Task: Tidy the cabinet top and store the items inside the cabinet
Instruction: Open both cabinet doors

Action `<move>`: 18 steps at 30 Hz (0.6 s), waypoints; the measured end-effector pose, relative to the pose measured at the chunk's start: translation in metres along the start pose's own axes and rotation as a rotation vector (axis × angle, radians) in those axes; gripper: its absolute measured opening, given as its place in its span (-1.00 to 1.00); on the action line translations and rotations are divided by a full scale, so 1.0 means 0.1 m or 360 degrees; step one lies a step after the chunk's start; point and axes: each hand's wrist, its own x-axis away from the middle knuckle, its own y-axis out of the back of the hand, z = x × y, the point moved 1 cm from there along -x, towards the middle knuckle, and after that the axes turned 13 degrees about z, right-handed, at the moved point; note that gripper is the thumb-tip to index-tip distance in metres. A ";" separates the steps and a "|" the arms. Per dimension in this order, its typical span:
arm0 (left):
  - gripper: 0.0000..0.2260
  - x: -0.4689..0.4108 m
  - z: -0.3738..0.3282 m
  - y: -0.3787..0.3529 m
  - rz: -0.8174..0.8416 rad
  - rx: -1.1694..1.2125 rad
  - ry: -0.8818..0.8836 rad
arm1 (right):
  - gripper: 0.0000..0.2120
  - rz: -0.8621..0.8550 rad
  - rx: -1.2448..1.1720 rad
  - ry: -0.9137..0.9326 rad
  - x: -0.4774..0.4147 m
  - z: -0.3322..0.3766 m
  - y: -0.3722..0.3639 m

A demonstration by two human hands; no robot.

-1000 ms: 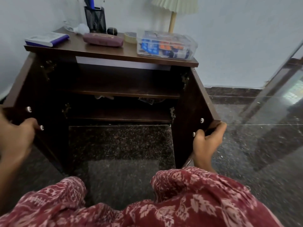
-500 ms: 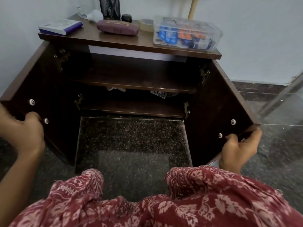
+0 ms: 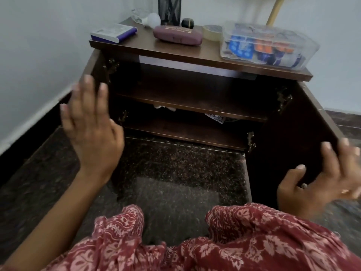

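- The left hand (image 3: 91,130) hangs in front of the cabinet's left side. Its grip is wide, with fingers straight and spread, and it holds nothing.
- The dark brown wooden cabinet (image 3: 175,50) stands with both doors swung out, so the opening step looks done and no item is stored yet.
- At the top's left end lies a white book with a purple spine (image 3: 114,33), the nearest thing to that free hand. Lifting it flat seems an easy first move.
- Behind it sit a white light bulb (image 3: 153,19), a black mesh pen holder (image 3: 170,8) whose contents are cut off, and a small black round object (image 3: 188,23).
- A maroon oblong case (image 3: 176,35) lies closed, so what it holds is hidden.
- Inside, the upper shelf (image 3: 185,98) looks bare. Beneath it something white and a printed label show, too dark to identify.
- A roll of pale tape (image 3: 212,33) rests beside a clear plastic lidded box (image 3: 269,45) packed with blue and orange packets. It probably needs both hands.
- The right hand (image 3: 320,184) hovers at the right door (image 3: 293,143), its grip loose and spread, gripping nothing. Blur hides whether it touches.
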 end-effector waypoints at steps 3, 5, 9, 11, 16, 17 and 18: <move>-0.34 -0.06 -0.05 0.00 0.0200 -0.0311 -0.0145 | -0.63 -0.0049 0.0078 0.0247 0.07 0.21 -0.17; -0.34 -0.09 -0.05 0.00 0.0292 -0.0366 -0.0147 | -0.61 0.0082 0.0064 0.0267 0.03 0.29 -0.27; -0.36 -0.20 -0.19 -0.01 0.0336 -0.0295 -0.0252 | -0.59 0.0301 -0.0015 0.0362 -0.08 0.46 -0.46; -0.35 -0.28 -0.25 -0.05 0.0380 -0.0218 -0.0256 | -0.60 0.0418 -0.0097 0.0439 -0.14 0.60 -0.57; -0.31 -0.51 -0.33 -0.23 0.0509 -0.0158 -0.0190 | -0.60 0.0581 -0.0202 0.0584 -0.39 0.83 -0.84; -0.31 -0.55 -0.34 -0.27 0.0530 -0.0158 -0.0184 | -0.60 0.0587 -0.0213 0.0605 -0.44 0.87 -0.90; -0.31 -0.59 -0.35 -0.31 0.0541 -0.0161 -0.0179 | -0.60 0.0592 -0.0224 0.0624 -0.50 0.92 -0.95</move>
